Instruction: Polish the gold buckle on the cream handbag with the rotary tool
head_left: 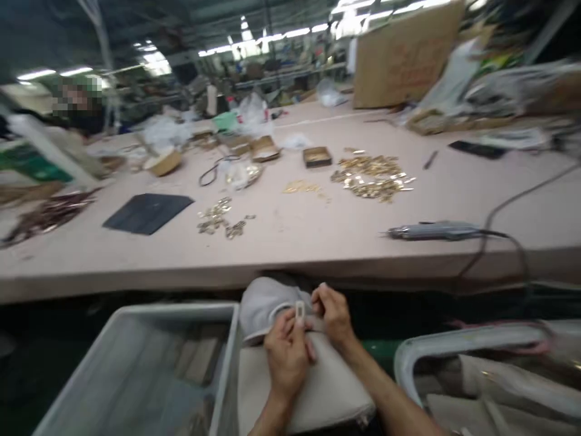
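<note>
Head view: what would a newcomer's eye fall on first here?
Probably the two bare hands, left hand and right hand, low in the middle, pinching a small pale rectangular buckle on a light grey fabric bag. Next, the heap of shiny gold metal fittings on the long pinkish worktable, with a grey corded power tool right of centre.

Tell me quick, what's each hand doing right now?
Left hand: fingers closed on a small buckle, resting on the grey bag.
Right hand: fingers pinched on the bag's strap beside the buckle.
</note>
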{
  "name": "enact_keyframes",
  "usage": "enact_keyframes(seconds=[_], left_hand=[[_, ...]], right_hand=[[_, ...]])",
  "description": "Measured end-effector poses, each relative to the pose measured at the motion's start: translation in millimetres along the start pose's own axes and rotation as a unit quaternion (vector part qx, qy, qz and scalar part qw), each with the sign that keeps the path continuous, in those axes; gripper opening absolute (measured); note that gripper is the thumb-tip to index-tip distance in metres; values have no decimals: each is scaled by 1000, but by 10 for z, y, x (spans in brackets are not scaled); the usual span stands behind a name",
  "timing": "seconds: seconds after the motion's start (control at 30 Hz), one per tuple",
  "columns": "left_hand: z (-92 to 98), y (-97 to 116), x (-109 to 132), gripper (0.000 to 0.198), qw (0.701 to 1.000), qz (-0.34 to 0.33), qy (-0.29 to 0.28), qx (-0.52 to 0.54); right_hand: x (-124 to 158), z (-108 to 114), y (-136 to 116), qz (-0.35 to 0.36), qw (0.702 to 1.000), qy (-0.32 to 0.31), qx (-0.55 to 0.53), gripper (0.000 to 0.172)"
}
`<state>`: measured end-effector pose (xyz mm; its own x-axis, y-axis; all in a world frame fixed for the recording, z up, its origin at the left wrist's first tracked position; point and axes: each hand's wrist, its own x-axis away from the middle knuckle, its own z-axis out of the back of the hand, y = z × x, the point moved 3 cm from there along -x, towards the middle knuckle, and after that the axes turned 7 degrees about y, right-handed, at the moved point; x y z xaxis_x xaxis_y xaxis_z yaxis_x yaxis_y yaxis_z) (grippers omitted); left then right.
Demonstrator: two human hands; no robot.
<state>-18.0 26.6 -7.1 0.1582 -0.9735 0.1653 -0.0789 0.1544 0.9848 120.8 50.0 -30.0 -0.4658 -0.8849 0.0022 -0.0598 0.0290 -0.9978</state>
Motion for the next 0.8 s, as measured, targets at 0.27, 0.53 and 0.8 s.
enact_keyframes(seconds=[0.27, 0.53, 0.8], left_hand=[[112, 4, 41, 41, 1000, -3, -16, 20], [152, -97, 7, 51, 999, -10, -30, 17], [162, -297, -65, 61, 996, -9, 27, 85]], right_hand=[[86, -122, 32, 49, 992, -117, 5, 43], [113, -283, -14, 103, 973, -189, 84, 39], [-316, -642, -642, 285, 932, -150, 168, 26]])
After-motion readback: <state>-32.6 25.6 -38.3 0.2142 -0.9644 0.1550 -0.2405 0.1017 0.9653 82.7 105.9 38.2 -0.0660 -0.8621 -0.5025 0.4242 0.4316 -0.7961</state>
